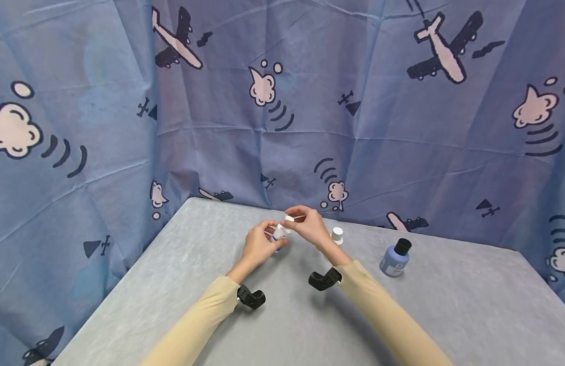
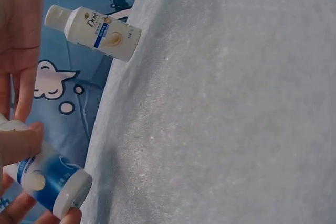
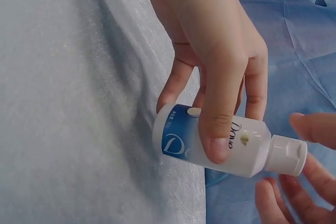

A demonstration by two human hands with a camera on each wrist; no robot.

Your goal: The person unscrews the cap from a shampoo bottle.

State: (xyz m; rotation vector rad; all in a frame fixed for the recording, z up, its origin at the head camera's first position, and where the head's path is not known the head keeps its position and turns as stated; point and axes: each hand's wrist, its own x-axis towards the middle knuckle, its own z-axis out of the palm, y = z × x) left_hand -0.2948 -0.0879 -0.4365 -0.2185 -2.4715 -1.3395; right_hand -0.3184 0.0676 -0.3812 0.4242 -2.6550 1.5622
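My left hand [image 1: 258,245] grips a small white and blue Dove bottle [image 3: 247,148], thumb on the front and fingers behind. In the right wrist view the bottle's white flip cap [image 3: 287,156] points toward my right hand [image 3: 315,187]. Thumb and fingers of that hand stand spread around the cap; a small gap shows at the thumb, and whether a fingertip touches the cap I cannot tell. In the head view the right hand [image 1: 312,227] is over the bottle's top. The left wrist view shows the bottle's lower end, with its white base [image 2: 73,192].
A second white Dove bottle [image 2: 107,35] stands on the table, partly hidden by the right forearm in the head view. Further right stands a blue bottle with a black cap [image 1: 395,259]. A patterned blue curtain [image 1: 301,152] hangs behind the pale table [image 1: 282,325].
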